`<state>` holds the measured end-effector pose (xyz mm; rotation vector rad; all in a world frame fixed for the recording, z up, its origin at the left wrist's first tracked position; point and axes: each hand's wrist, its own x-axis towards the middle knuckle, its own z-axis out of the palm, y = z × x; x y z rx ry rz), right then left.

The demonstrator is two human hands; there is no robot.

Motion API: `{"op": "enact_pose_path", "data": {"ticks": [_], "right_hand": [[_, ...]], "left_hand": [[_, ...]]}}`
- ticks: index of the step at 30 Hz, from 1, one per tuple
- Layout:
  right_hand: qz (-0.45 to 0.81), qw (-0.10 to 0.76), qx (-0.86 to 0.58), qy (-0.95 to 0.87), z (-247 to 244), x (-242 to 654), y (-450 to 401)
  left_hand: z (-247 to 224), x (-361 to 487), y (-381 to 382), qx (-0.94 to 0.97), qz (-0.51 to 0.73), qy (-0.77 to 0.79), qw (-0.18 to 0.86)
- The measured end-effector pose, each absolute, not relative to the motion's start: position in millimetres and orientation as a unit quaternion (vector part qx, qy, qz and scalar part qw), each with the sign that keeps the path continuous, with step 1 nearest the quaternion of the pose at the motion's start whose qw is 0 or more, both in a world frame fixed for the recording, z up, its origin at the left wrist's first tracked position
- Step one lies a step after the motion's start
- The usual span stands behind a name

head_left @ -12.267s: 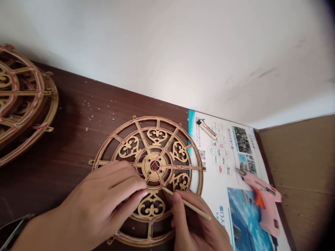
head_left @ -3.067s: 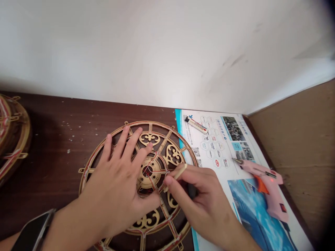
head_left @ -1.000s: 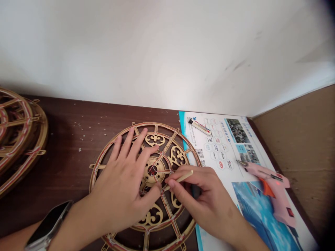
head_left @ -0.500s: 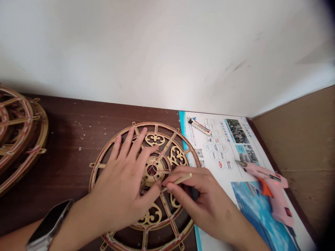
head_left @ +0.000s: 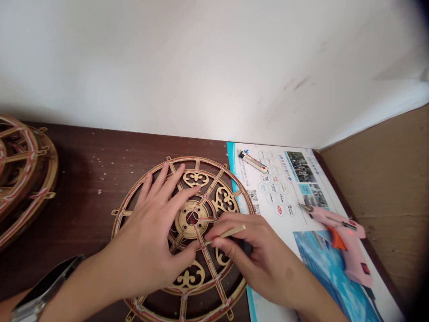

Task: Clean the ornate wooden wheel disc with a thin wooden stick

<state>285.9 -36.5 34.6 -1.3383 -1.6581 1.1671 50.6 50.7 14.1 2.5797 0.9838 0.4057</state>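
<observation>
A round gold openwork frame (head_left: pixel 197 293), with spokes, scroll ornaments and a central hub (head_left: pixel 181 221), lies flat on the table. Red and white wires run along its spokes and rings. My left hand (head_left: pixel 150 237) rests on the frame's left side with fingers spread, its thumb by the lower edge of the hub. Between thumb and fingers, my right hand (head_left: pixel 258 255) pinches a thin pale wooden stick (head_left: pixel 234 230). The stick's tip is at a spoke just below and right of the hub, close to my left thumb.
More gold frames (head_left: pixel 50 179) are stacked at the left. On the right, a pink glue gun (head_left: pixel 351 241) and a small cream tube with a black cap (head_left: pixel 254 162) lie on a printed sheet (head_left: pixel 241 179). White bits dot the brown table (head_left: pixel 83 210). Behind stands a white wall (head_left: pixel 187 67).
My left hand has shifted slightly left and its thumb has drawn back from the hub, so more of the hub shows. The stick stays in my right hand at nearly the same spot.
</observation>
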Motion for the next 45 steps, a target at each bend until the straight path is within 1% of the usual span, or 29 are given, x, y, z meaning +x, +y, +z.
{"op": "enact_pose_path", "data": {"ticks": [4, 9, 14, 20, 24, 28, 30, 34, 36, 39, 41, 45], "right_hand": [[0.447, 0.337, -0.522, -0.644, 34.9, 285.7, -36.3], [0.437, 0.339, -0.523, -0.648, 36.0, 285.3, -34.2], [0.442, 0.350, -0.510, -0.650, 33.4, 286.3, -33.6], [0.447, 0.349, -0.514, -0.643, 29.5, 287.1, -32.6], [0.440, 0.347, -0.515, -0.649, 29.7, 287.1, -33.7], [0.440, 0.338, -0.522, -0.648, 31.0, 286.4, -35.2], [0.441, 0.334, -0.527, -0.646, 31.2, 285.9, -35.1], [0.435, 0.340, -0.529, -0.645, 31.5, 285.7, -34.3], [0.438, 0.341, -0.527, -0.643, 31.6, 286.0, -34.4], [0.437, 0.341, -0.529, -0.643, 31.2, 286.3, -35.2], [0.431, 0.348, -0.528, -0.643, 30.6, 286.3, -35.9], [0.429, 0.353, -0.527, -0.644, 30.4, 285.7, -36.0]], "left_hand": [[17.3, 50.0, 55.0, 0.913, 0.144, 0.335, 0.182], [25.0, 53.3, 63.0, 0.930, 0.146, 0.297, 0.161], [24.3, 57.2, 71.4, 0.934, 0.158, 0.256, 0.192], [26.8, 67.7, 75.1, 0.923, 0.160, 0.283, 0.206], [29.6, 72.1, 72.8, 0.914, 0.134, 0.323, 0.207], [27.0, 69.0, 76.3, 0.919, 0.110, 0.316, 0.210], [26.5, 64.0, 82.9, 0.922, 0.113, 0.296, 0.223], [36.6, 50.7, 89.5, 0.914, 0.159, 0.283, 0.242], [43.9, 43.9, 80.5, 0.916, 0.200, 0.274, 0.212], [46.0, 34.9, 52.8, 0.925, 0.210, 0.260, 0.183], [39.0, 30.9, 32.6, 0.934, 0.209, 0.226, 0.183], [16.3, 29.4, 7.6, 0.924, 0.214, 0.255, 0.185]]}}
